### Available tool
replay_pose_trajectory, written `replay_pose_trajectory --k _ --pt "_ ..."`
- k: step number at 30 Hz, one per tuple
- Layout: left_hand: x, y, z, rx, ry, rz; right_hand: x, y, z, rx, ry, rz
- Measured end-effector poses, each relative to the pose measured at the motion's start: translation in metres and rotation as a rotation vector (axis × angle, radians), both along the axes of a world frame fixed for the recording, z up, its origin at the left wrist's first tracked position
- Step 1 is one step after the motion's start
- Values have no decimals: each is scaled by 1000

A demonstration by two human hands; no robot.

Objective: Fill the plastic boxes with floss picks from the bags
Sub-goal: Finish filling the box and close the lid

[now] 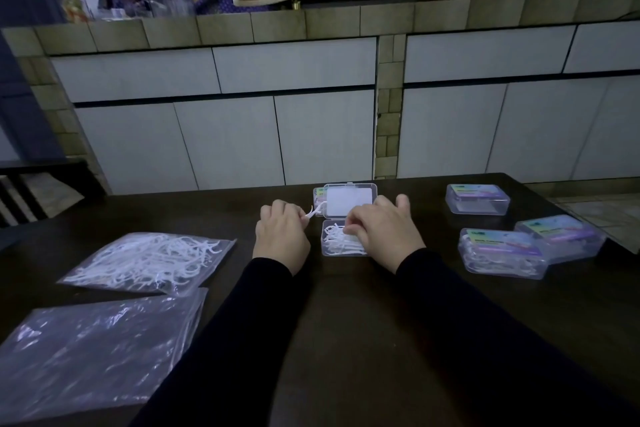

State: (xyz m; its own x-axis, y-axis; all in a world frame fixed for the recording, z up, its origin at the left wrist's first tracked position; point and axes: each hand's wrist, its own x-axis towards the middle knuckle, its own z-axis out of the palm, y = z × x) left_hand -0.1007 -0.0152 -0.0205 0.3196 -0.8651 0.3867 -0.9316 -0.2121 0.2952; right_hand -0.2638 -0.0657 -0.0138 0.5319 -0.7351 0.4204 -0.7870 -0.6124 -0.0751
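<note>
Two hands fill an open plastic box with floss picks on a dark counter
The open box (341, 241), lid (349, 201) raised behind it, sits mid-counter (346, 340) holding a loose pile of white picks; the left hand (280, 236) has its fingers curled round one floss pick (313, 212) just left of the lid, and the right hand (382, 229) rests on the box with fingers bent into the picks, though what they hold is hidden. Three closed labelled boxes (502, 253) lie to the right, and a fourth box behind the lid is mostly covered. Two bags lie left: one full bag (149, 262), and a nearer bag (93, 354), cut off by the frame, its contents hard to make out
</note>
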Motion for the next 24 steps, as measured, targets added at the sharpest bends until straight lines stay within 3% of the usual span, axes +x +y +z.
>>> replay_pose_trajectory --k 9,12,16,20,24 --pt "-4 -2 0 -14 -25 -61 -15 -15 -6 120 -240 -87" --pt "-10 -5 2 -71 -37 -92 -25 -20 -13 299 -165 -114" --pt "-24 -9 3 -130 -135 -177 -30 -21 -18 391 -120 -89" --pt "-35 -16 3 -52 -278 -230 -32 -21 -19 433 -126 -71" --pt "-37 -20 5 8 -304 -238 -34 -22 -19 463 -160 -64"
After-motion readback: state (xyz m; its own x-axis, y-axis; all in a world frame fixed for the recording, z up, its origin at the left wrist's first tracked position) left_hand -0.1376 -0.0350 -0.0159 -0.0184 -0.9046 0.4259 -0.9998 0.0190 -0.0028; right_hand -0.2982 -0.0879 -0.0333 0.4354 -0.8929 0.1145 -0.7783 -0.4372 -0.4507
